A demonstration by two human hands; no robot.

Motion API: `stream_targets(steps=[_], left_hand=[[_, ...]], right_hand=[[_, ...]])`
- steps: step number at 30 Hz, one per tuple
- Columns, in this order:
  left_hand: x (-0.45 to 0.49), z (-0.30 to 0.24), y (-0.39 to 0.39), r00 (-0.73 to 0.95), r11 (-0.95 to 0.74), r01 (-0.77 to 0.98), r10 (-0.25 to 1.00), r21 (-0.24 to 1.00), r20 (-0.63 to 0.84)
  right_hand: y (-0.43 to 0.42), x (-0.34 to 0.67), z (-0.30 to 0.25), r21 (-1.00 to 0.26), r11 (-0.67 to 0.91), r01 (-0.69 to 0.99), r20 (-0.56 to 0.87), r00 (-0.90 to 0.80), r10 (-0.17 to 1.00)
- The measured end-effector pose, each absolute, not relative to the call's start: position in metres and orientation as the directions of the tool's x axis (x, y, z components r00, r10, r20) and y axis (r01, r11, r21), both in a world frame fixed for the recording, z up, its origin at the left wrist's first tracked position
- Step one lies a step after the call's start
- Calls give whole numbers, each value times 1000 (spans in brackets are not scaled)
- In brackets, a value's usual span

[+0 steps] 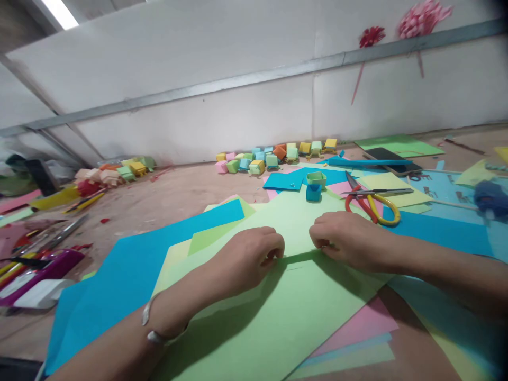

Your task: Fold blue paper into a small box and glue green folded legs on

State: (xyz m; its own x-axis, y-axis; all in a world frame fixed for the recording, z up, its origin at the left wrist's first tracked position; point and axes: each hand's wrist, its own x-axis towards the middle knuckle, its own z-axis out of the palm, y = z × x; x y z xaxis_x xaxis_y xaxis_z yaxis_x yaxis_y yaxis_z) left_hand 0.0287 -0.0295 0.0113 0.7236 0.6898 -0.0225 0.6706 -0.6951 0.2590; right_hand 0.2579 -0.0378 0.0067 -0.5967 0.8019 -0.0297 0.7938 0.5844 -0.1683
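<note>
My left hand point(250, 256) and my right hand point(343, 238) rest on a large light green sheet of paper point(278, 312). Between them runs a narrow green paper strip point(297, 257); each hand pinches one end of it with curled fingers. A silver bracelet sits on my left wrist. Blue point(130, 270), pink and other coloured sheets lie fanned out under the green sheet.
Red-and-yellow scissors point(371, 203) lie just beyond my right hand. Two small paper boxes point(315, 185) stand further back, and rows of folded paper cubes point(273, 153) line the wall. A phone point(387, 159) lies at the right; pens and tools point(35, 259) at the left.
</note>
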Motion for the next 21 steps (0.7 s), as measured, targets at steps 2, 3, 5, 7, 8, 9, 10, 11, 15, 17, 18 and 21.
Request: stream_targets(steps=[2,3,5,7,8,9,10,11,15,17,18,21], left_hand=[[28,13,-32,728,-696,671,683,257,-50],[28,14,-33,729,-694,672,681,260,-66],[27,14,-33,731,-691,672,676,265,-91],[25,14,-33,739,-695,664,666,275,-102],[25,14,-33,744,-697,658,659,283,-107],[24,14,-33,748,-697,654,654,292,-115],[24,14,-33,750,-696,653,650,299,-122],[25,15,-33,749,-694,654,650,300,-129],[28,13,-35,750,-712,658,650,244,-124],[29,12,-37,765,-738,641,638,212,-90],[29,11,-38,774,-751,628,630,203,-67],[31,9,-41,791,-773,603,612,197,-21]], right_hand=[[-43,254,9,-54,620,783,-49,-622,782],[-45,252,10,-1,630,776,-55,-630,775],[-49,248,11,72,645,761,-58,-642,764],[-52,245,12,106,660,744,-77,-656,751],[-53,245,12,113,668,735,-97,-661,744],[-54,245,12,119,675,728,-113,-665,738],[-55,245,12,126,679,723,-123,-668,734],[-55,246,11,135,682,719,-120,-672,731],[-56,250,4,193,686,702,-65,-688,723],[-59,249,1,229,699,677,-33,-713,701],[-60,248,0,250,704,665,-20,-723,691],[-66,240,1,295,698,652,-31,-724,689]])
